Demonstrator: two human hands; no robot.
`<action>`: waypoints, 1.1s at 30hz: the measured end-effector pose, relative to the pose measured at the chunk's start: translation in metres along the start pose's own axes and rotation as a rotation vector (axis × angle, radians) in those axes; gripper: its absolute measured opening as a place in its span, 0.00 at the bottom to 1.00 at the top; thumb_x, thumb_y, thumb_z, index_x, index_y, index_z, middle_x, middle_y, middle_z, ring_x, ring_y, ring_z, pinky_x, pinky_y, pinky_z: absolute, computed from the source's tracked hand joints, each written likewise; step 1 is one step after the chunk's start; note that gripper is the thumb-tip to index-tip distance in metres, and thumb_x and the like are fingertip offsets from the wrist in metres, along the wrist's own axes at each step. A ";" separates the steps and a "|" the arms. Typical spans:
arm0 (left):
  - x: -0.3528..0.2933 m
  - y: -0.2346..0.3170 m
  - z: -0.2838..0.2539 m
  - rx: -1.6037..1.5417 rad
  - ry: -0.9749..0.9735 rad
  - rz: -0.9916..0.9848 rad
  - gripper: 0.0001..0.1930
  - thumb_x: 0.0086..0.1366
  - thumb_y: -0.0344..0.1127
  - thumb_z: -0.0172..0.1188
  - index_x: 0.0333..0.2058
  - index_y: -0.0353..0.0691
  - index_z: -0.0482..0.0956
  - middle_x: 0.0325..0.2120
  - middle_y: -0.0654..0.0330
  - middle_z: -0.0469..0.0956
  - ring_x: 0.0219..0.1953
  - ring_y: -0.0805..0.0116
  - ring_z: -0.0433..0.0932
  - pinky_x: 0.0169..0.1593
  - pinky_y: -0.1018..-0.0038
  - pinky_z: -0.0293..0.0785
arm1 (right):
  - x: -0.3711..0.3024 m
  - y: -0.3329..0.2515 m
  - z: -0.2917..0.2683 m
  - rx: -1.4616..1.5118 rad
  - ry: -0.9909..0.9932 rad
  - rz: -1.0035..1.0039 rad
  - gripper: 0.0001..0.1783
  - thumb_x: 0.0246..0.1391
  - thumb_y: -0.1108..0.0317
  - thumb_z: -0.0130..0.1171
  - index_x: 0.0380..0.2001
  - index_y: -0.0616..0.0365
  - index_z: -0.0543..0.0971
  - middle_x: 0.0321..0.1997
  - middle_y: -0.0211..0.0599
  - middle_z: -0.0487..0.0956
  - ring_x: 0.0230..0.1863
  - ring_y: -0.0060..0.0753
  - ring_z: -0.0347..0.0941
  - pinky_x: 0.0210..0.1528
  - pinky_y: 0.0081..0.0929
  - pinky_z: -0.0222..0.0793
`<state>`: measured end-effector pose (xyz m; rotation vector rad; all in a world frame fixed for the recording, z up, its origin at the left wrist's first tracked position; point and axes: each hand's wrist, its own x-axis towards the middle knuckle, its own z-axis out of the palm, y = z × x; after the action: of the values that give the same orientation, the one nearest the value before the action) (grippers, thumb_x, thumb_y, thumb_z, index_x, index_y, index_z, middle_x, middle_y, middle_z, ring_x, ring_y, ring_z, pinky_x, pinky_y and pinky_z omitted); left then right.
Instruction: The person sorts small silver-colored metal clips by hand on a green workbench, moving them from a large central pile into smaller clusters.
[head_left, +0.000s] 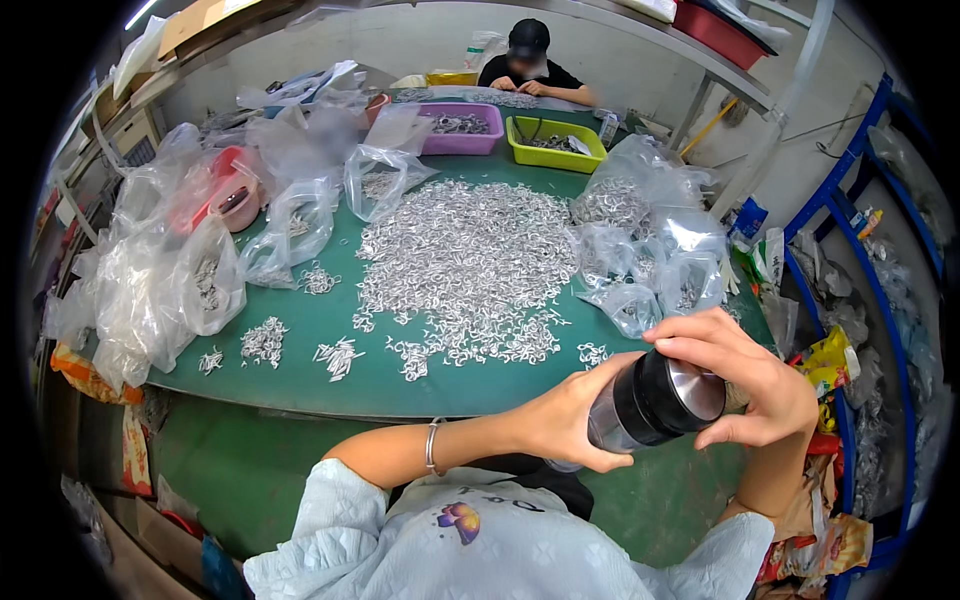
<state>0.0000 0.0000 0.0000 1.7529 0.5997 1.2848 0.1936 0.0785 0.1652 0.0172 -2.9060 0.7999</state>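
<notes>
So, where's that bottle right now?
In the head view, the bottle is right of centre, in the left hand, right hand at its lid, by the near edge of the green table.

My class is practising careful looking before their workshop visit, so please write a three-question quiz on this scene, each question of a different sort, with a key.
1. Multiple choice: What is the left hand gripping?
A) a plastic bag
B) a bottle with a black lid
C) a yellow-green tub
2. True or false: The purple tub stands to the left of the yellow-green tub.
3. Fill the gap: The large pile of small metal pieces lies on a ____ table.

Key: 1 B; 2 true; 3 green.
</notes>
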 end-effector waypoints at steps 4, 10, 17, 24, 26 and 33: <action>0.003 -0.002 0.001 -0.028 -0.028 0.033 0.50 0.42 0.35 0.76 0.63 0.33 0.56 0.51 0.48 0.73 0.54 0.59 0.75 0.58 0.65 0.70 | 0.007 0.006 -0.013 0.054 -0.127 -0.105 0.43 0.49 0.57 0.68 0.63 0.67 0.66 0.66 0.52 0.65 0.62 0.53 0.63 0.64 0.46 0.54; 0.008 -0.001 -0.002 -0.037 -0.097 0.048 0.51 0.42 0.36 0.76 0.64 0.33 0.55 0.51 0.48 0.73 0.53 0.58 0.76 0.57 0.65 0.70 | 0.015 0.007 -0.022 0.108 -0.212 -0.142 0.42 0.47 0.61 0.71 0.63 0.65 0.67 0.64 0.53 0.67 0.60 0.53 0.65 0.62 0.44 0.58; 0.009 0.005 -0.007 -0.025 -0.014 0.010 0.52 0.43 0.36 0.76 0.64 0.33 0.54 0.52 0.47 0.73 0.54 0.57 0.75 0.59 0.65 0.69 | 0.015 -0.022 -0.011 -0.069 -0.001 0.185 0.47 0.42 0.53 0.74 0.61 0.66 0.67 0.60 0.54 0.68 0.60 0.54 0.66 0.61 0.44 0.59; 0.012 0.003 0.000 0.028 0.099 0.015 0.51 0.44 0.36 0.75 0.64 0.33 0.54 0.51 0.44 0.73 0.54 0.54 0.75 0.58 0.64 0.70 | 0.014 -0.024 -0.014 -0.311 -0.056 0.148 0.48 0.48 0.44 0.66 0.62 0.69 0.65 0.60 0.54 0.68 0.54 0.54 0.67 0.57 0.41 0.59; 0.008 0.004 -0.003 0.063 0.134 -0.088 0.50 0.44 0.37 0.75 0.63 0.33 0.55 0.53 0.44 0.72 0.55 0.52 0.75 0.58 0.63 0.69 | 0.023 -0.032 0.006 -0.495 -0.035 0.393 0.45 0.50 0.47 0.65 0.62 0.69 0.65 0.60 0.54 0.68 0.52 0.53 0.68 0.56 0.42 0.59; 0.020 0.000 0.001 0.053 0.204 0.000 0.50 0.44 0.37 0.75 0.63 0.35 0.55 0.51 0.43 0.73 0.54 0.49 0.76 0.57 0.62 0.71 | 0.016 -0.004 -0.015 -0.242 -0.024 0.294 0.47 0.43 0.42 0.68 0.57 0.68 0.68 0.57 0.56 0.70 0.57 0.56 0.66 0.59 0.45 0.59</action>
<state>0.0081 0.0152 0.0103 1.6759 0.7550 1.4710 0.1801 0.0834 0.1822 -0.4340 -3.0479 0.4778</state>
